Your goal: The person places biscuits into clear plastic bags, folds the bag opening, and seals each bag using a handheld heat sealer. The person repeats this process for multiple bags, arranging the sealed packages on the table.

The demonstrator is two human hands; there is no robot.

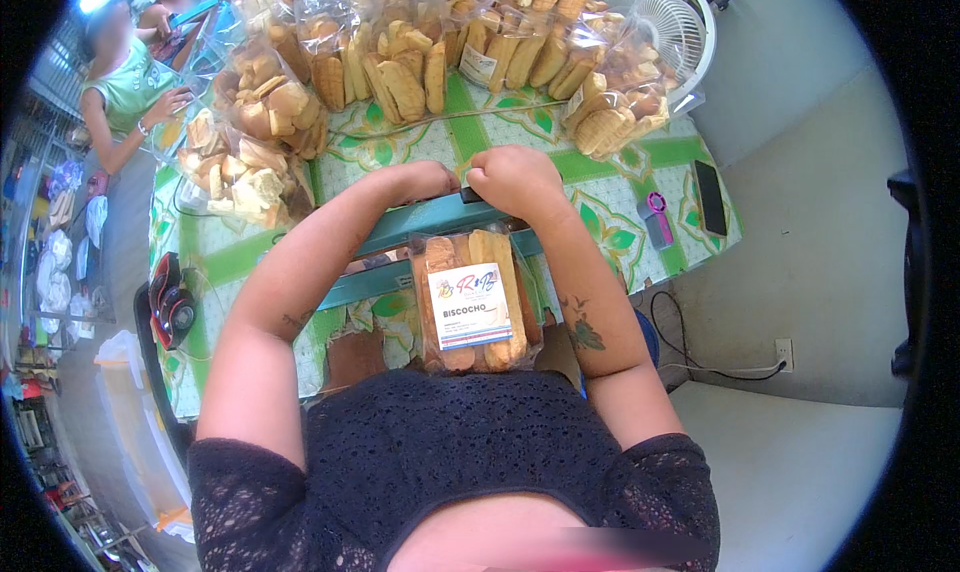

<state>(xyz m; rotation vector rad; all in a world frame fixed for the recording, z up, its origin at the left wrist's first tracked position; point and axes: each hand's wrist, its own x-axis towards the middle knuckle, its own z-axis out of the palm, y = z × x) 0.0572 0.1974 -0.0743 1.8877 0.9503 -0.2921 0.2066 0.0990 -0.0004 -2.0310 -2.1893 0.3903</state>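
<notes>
A clear plastic bag of biscocho [530,313] with a printed label stands upright against my body. Its upper end meets a teal impulse sealer [420,223] that lies across the table edge in front of me. My left hand [427,180] is just beyond the sealer's upper bar, its fingertips hidden. Curled into a fist, my right hand [517,176] is at the black end piece [471,194] of that bar. The wrist covers part of the bar, and whatever the fist may enclose is out of sight.
Several filled bread bags [405,76] line the table's far side, with others [255,167] at left. Headphones [176,302] lie at the left edge. A pink handheld gadget [658,219] and a phone [709,198] lie at right, below a white fan [679,35]. Two people sit at far left.
</notes>
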